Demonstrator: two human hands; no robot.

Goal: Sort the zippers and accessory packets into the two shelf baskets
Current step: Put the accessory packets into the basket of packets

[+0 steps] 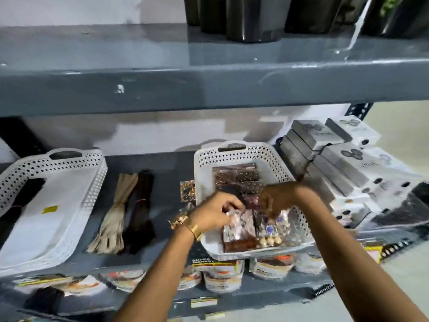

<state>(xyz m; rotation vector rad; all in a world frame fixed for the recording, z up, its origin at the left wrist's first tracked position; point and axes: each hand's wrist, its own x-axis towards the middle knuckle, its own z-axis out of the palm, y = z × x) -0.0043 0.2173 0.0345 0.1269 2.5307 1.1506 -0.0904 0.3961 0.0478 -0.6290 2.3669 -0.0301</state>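
Observation:
Two white perforated baskets stand on the grey shelf. The right basket (232, 154) holds several clear accessory packets (236, 177) of beads and trims. Both hands are over its front half. My left hand (214, 213) pinches a shiny clear packet (236, 223), and my right hand (277, 197) grips another packet (271, 223) with blue and pearl beads. The left basket (92, 173) holds one dark zipper bundle (25, 194). Between the baskets lie a beige zipper bundle (116, 212) and a dark brown zipper bundle (140, 212). One packet (187, 190) lies beside the right basket.
Stacked grey and white boxes (343, 163) fill the shelf to the right of the baskets. Dark cylindrical containers (253, 17) stand on the upper shelf. Packaged goods (222, 273) lie on the shelf below. A gold watch (189, 225) is on my left wrist.

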